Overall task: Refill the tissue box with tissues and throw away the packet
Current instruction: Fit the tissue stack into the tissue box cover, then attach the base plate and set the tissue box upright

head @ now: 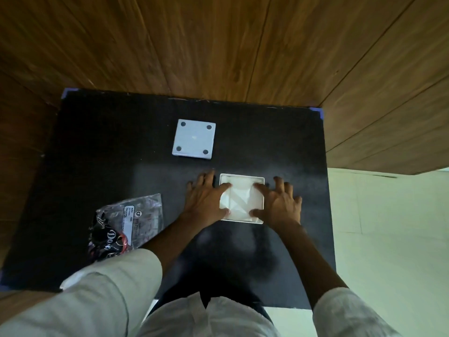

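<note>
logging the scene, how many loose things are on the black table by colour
white: 3 - box, tissues, base panel
dark and clear: 1 - packet
total: 4

We note black surface (102,142), blue tape at corners (318,112). Brown wood-panel walls (218,45) behind, both sides. Pale tiled floor (388,239) at right. Dim light.

Black table (97,147), tissue box (261,210) (open), lid (194,139), packet (126,222)
</note>
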